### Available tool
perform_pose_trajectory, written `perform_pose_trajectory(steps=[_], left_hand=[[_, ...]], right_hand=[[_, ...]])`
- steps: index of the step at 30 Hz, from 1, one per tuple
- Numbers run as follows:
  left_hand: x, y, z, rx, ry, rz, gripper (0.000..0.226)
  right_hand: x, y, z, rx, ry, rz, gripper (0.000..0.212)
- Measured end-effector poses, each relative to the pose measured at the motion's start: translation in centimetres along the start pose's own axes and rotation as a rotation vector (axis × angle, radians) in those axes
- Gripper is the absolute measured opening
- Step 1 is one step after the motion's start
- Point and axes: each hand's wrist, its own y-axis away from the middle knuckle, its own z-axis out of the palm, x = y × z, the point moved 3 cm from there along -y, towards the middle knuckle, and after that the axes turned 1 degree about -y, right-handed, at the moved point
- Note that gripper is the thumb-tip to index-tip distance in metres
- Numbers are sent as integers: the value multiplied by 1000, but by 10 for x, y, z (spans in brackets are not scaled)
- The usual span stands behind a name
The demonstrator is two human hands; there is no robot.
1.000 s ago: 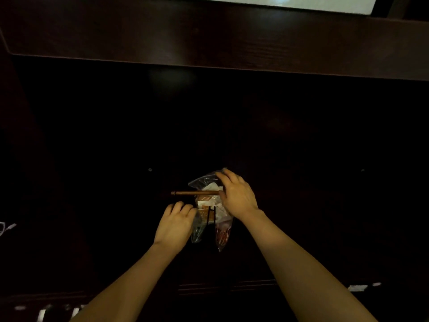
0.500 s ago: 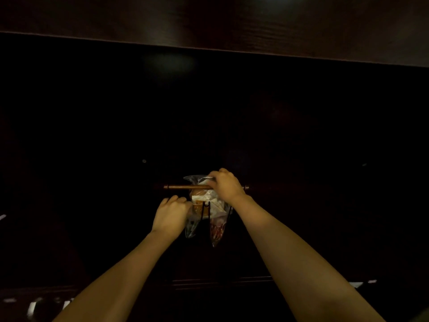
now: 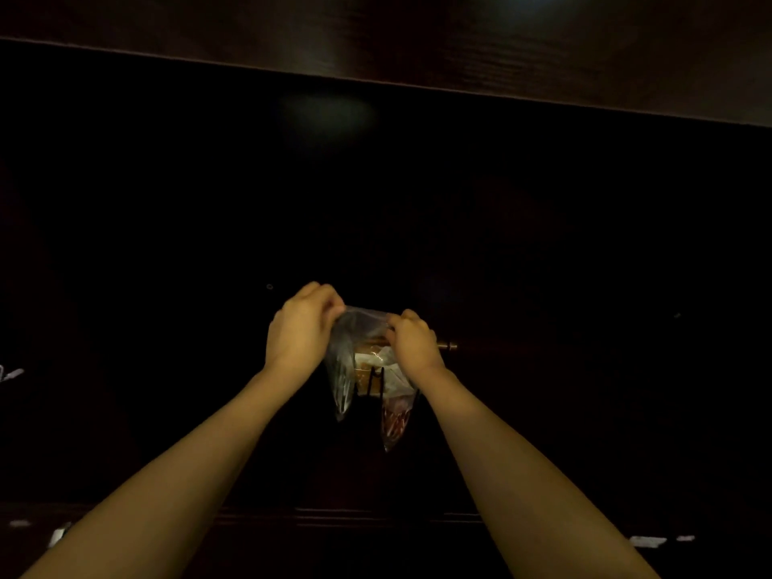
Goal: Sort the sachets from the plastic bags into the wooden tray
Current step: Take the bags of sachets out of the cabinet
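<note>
Centrally, the fingertips of the left hand (image 3: 298, 330) and the right hand (image 3: 413, 342) are pinched narrow on the two ends of the mouth of a clear plastic bag (image 3: 349, 357), one hand at each top corner, so that the film is stretched taut between them. This grip probably serves to pull the opening apart and give access to the contents. The bag hangs free below the hands, well above the dark table (image 3: 543, 252), near the middle of the near half of the surface. Within and behind it, white and brown sachets (image 3: 378, 361) are dimly visible. A second clear bag (image 3: 394, 420) with reddish contents hangs lower, under the right wrist; whether the right hand holds it too cannot be told. The brown end of a wooden tray (image 3: 447, 346) shows just right of the right hand, the rest hidden behind the hands and bags. The far edge of the table meets a dark wood panel (image 3: 417, 31).

Compared with a second earlier, the left hand has risen from below the tray edge to the bag's mouth, and the right hand has shifted from the tray's rail onto the bag's opposite corner.
</note>
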Motion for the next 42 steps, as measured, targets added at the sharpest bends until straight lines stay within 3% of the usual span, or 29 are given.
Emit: perform_pose_trajectory(steps=[4, 13, 18, 20, 27, 29, 34, 39, 42], left_hand=[[-4, -4, -9, 14, 97, -6, 6], [-5, 11, -6, 90, 474, -295, 16], [7, 28, -2, 100, 351, -205, 14], [6, 42, -4, 123, 426, -231, 15], [-21, 119, 6, 208, 744, -590, 29], [-12, 115, -5, 236, 712, -545, 29], [35, 107, -42, 244, 605, -220, 25], [27, 84, -19, 59, 503, -211, 28], [33, 70, -20, 24, 517, -128, 25]], right_hand=[[-1, -1, -1, 4, -12, 5, 25], [-1, -4, -3, 3, -23, 3, 23], [0, -4, 0, 9, -4, -8, 20], [1, -3, 1, 19, -7, -3, 20], [-1, -2, 4, 33, 10, 12, 19], [-2, -1, 3, 31, 10, 13, 19], [-3, 0, 4, 47, 6, 33, 20], [-3, -4, -2, -3, -48, 72, 18], [4, -9, -11, 36, -257, 109, 13]])
